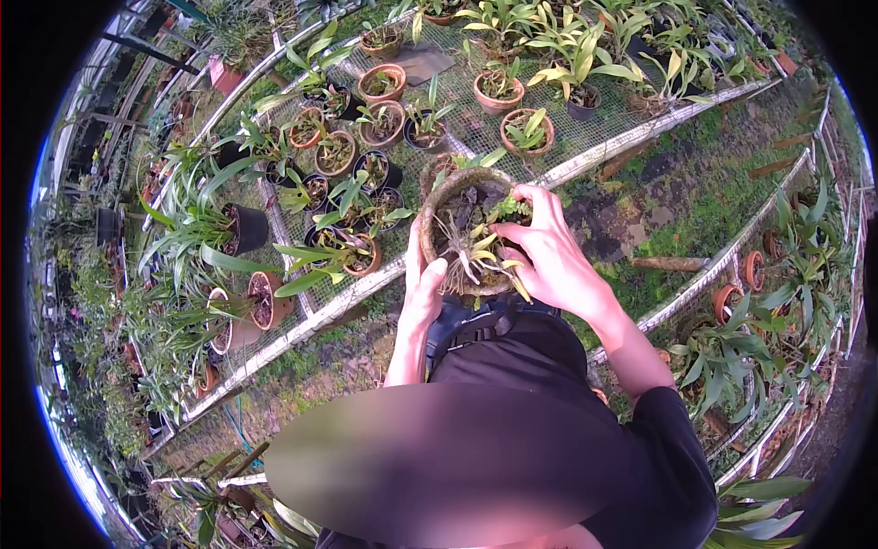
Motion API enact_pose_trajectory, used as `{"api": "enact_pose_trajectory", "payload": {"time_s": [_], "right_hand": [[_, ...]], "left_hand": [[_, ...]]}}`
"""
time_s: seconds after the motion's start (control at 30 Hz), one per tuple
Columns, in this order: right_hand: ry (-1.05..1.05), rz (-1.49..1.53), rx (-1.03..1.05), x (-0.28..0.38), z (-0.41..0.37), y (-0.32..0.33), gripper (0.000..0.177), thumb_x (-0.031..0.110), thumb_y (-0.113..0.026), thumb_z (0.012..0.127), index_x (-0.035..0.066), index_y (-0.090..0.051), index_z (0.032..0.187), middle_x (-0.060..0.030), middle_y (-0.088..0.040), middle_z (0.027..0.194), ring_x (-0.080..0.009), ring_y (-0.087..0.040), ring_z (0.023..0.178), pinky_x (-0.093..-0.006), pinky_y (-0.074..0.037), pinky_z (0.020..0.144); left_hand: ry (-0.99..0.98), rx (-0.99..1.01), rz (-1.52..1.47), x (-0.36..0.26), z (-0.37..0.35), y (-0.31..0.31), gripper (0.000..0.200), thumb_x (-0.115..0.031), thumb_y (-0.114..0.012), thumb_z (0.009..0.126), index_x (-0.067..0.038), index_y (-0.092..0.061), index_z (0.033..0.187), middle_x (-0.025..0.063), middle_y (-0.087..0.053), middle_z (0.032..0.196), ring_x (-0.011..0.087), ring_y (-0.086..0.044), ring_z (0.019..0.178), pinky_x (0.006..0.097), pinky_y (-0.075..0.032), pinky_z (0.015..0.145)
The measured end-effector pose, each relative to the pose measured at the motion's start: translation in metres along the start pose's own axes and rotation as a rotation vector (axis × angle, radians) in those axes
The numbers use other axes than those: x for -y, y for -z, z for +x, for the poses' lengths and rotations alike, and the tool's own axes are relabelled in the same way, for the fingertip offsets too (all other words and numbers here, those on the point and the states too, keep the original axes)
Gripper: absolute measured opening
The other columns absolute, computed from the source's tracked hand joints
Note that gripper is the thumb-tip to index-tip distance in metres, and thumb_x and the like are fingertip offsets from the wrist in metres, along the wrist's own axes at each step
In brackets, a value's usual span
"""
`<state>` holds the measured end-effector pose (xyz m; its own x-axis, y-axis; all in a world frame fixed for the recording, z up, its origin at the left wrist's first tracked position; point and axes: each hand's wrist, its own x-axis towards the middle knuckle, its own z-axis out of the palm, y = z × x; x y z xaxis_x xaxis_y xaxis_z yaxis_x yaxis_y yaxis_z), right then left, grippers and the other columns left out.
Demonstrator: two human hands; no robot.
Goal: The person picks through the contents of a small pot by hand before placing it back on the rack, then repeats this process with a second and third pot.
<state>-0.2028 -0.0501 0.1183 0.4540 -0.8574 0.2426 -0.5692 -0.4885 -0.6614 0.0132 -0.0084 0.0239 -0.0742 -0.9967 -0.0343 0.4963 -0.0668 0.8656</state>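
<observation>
A round, weathered plant pot (437,197) is held up in front of my body, its open top facing me. My left hand (422,279) grips its left side, thumb over the rim and fingers hidden behind. Inside are dark chunks, pale roots (455,247) and an orchid-like plant with yellowish leaves (487,250). My right hand (549,247) reaches over the right rim, its fingers closed around a small green leafy plant (519,211). The exact contact of those fingertips is partly hidden.
A wire-mesh bench with a pale edge rail (594,162) stands ahead, carrying several potted plants, including a terracotta pot (498,91) and a black pot (245,229). Another bench with plants (732,361) is at right. Mossy ground (681,220) lies between them.
</observation>
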Motion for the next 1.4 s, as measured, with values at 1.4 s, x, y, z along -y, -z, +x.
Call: {"api": "enact_pose_trajectory", "payload": {"time_s": [1.4], "right_hand": [[0.007, 0.403, -0.097, -0.016, 0.003, 0.014, 0.015, 0.014, -0.071, 0.090, 0.001, -0.064, 0.093, -0.0118, -0.062, 0.122, -0.0294, -0.061, 0.114, -0.0399, -0.047, 0.099]], "left_hand": [[0.151, -0.184, -0.357, 0.037, -0.017, 0.034, 0.068, -0.044, -0.071, 0.084, -0.002, -0.054, 0.135, 0.0138, -0.064, 0.127, 0.0299, -0.062, 0.116, 0.0481, -0.047, 0.107]]}}
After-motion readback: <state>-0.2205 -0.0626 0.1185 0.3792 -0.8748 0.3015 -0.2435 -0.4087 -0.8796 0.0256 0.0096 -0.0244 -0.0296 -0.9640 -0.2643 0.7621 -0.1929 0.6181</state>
